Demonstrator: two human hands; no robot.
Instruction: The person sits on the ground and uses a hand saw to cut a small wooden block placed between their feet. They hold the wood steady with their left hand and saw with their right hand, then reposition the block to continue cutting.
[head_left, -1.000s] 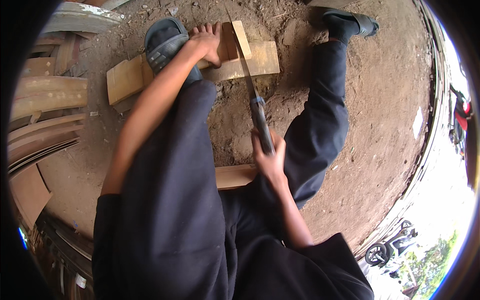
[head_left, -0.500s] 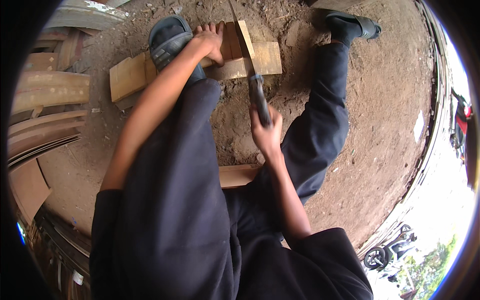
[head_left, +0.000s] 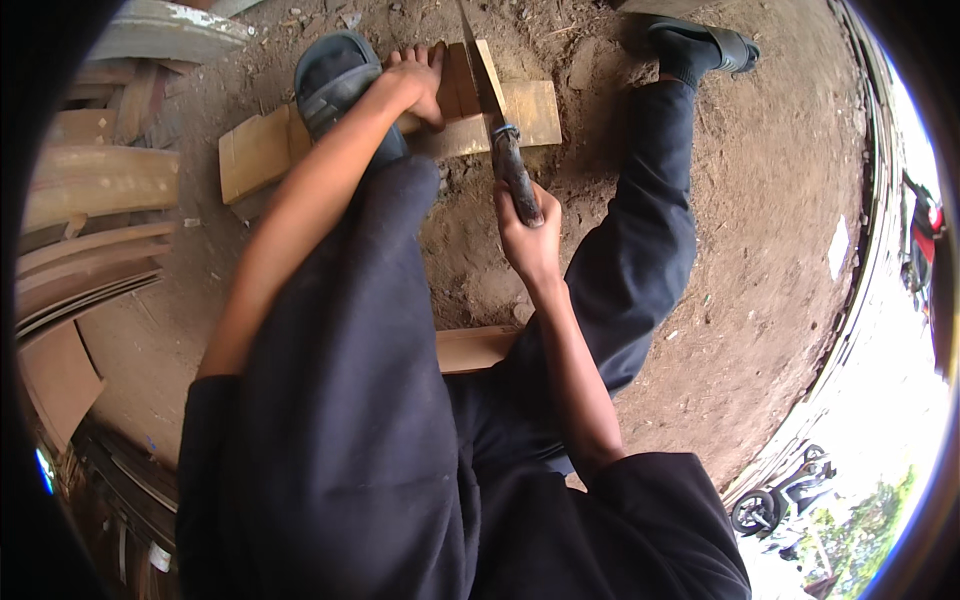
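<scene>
My right hand [head_left: 530, 232] is wrapped around the dark, worn handle of a handsaw [head_left: 507, 165]. Its long blade points away from me and lies across a short reddish-brown wooden board [head_left: 462, 85], with a pale strip of wood [head_left: 491, 75] just right of the blade. Pressed down at the board's left side is my left hand [head_left: 416, 84], fingers spread and thumb toward me. Beneath these pieces lies a lighter wooden plank [head_left: 533, 112]. My sandalled left foot [head_left: 338, 85] stands on the wood beside my left hand. The blade's contact with the board is hard to make out.
Curved wooden pieces [head_left: 100, 185] are stacked along the left. A flat brown board [head_left: 475, 349] lies between my legs on the dirt floor [head_left: 750, 240]. My right foot [head_left: 700, 48] rests far right. A motorcycle [head_left: 780, 497] stands outside at lower right.
My right hand and the saw have slid a little away from me and slightly left. My left hand stays in place on the board.
</scene>
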